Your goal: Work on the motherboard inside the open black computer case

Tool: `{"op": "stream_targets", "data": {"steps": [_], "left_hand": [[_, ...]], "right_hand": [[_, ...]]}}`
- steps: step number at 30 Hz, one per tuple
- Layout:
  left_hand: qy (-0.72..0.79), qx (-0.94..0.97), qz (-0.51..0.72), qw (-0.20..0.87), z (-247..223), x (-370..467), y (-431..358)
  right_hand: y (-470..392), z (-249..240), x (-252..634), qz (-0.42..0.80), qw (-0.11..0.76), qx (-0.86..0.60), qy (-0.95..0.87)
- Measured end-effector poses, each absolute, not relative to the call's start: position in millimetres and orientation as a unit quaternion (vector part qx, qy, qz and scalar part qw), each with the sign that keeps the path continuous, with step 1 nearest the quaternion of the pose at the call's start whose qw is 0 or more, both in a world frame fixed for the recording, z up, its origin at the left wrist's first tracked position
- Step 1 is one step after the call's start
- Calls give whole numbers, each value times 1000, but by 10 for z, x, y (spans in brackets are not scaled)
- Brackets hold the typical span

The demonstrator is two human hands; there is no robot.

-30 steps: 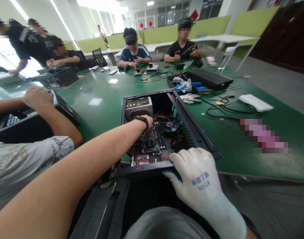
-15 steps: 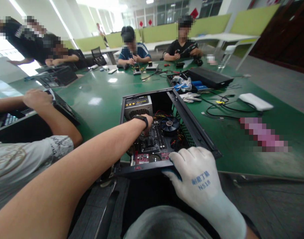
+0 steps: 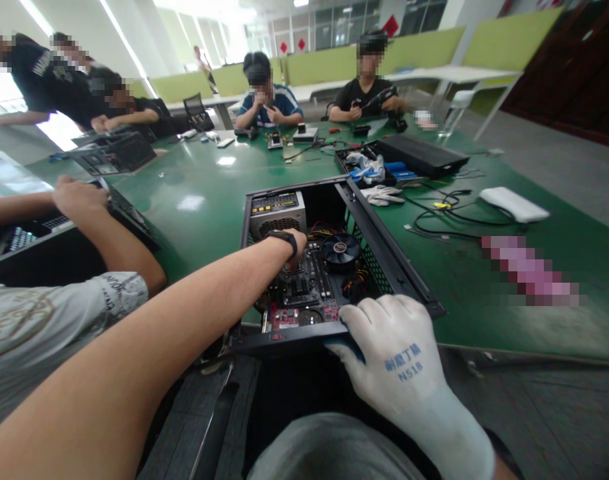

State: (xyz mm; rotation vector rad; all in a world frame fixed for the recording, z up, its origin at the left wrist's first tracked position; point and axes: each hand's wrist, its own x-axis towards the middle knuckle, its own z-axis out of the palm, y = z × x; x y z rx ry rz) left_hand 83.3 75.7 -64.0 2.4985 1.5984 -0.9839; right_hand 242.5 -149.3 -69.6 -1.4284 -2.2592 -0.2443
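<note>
Open computer case [image 3: 392, 250] on bench [image 3: 199, 237], near edge, in front of the wearer, inside facing up. Left hand [image 3: 299, 247], bare, black band [image 3: 287, 241] at wrist, reaches into case over circuit board [image 3: 312, 270]; fingers hidden, can't tell if spread or pinching. Right hand [image 3: 394, 353], white glove, fingers together, curled over case's near rim by the right corner, thumb below rim. Power supply [image 3: 278, 217] in far left corner of case, fan [image 3: 340, 250] right of left hand. Beyond case: loose gloves [image 3: 383, 195], black tray [image 3: 419, 159]. Right: cables [image 3: 442, 212], white box [image 3: 513, 205]. Left: co-worker's hand [image 3: 79, 199] at another case [image 3: 134, 217].
</note>
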Motion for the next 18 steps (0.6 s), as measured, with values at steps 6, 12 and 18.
{"op": "stream_targets", "data": {"steps": [6, 12, 18], "left_hand": [[515, 801, -306, 12, -633, 829, 737], [521, 798, -304, 15, -608, 851, 728], [515, 796, -316, 21, -591, 843, 733]], "right_hand": [[-1483, -695, 2410, -92, 228, -519, -819], [-1486, -694, 2420, -88, 225, -520, -819], [-1488, -691, 2425, -91, 228, -518, -820]]}}
